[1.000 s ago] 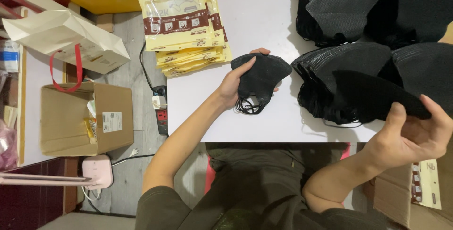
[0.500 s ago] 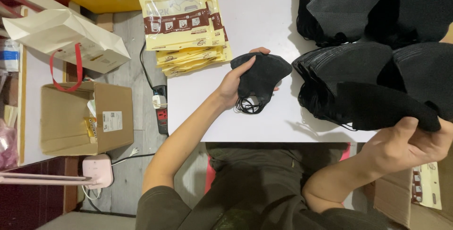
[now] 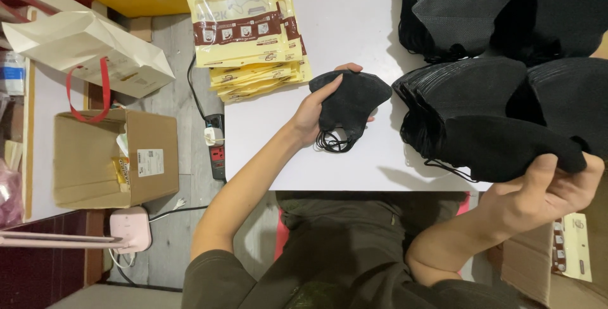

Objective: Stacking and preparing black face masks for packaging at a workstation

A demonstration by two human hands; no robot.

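My left hand (image 3: 315,109) holds a small bundle of black face masks (image 3: 350,103) just above the white table (image 3: 335,36), their ear loops dangling toward me. My right hand (image 3: 548,195), at the table's near right corner, pinches one black mask (image 3: 500,147) lifted off the large stacks of black masks (image 3: 500,49) that fill the right side of the table. A stack of yellow mask packets (image 3: 247,24) lies at the table's far left.
On the floor to the left sit an open cardboard box (image 3: 114,157), a white paper bag with red handles (image 3: 82,52), a power strip (image 3: 217,147) and a pink device (image 3: 130,230). Another cardboard box (image 3: 557,258) stands at the lower right.
My right hand has closed on one black mask from the near stack and drawn it toward the table's edge. The left hand with its bundle has stayed still.
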